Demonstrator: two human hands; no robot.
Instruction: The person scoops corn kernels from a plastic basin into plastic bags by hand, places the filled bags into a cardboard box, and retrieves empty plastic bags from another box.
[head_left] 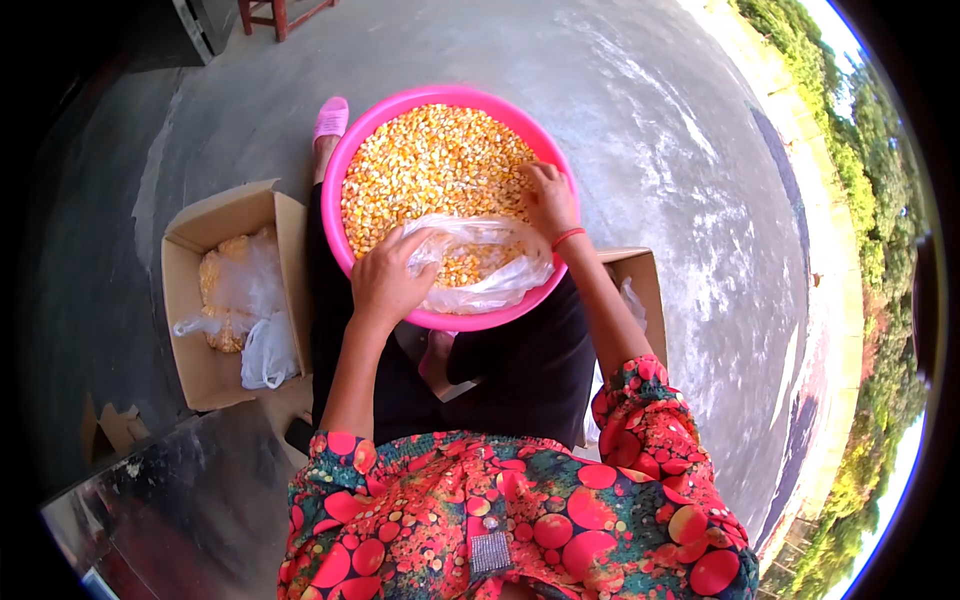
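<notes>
Head-worn — facing forward, down.

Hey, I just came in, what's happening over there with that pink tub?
A seated person has a pink tub of yellow corn kernels between their legs. The left hand holds the near side of a clear plastic bag that sits open inside the tub with some kernels in it. The right hand is at the kernels by the tub's edge. To the left, an open cardboard box holds plastic bags, one with kernels inside.
</notes>
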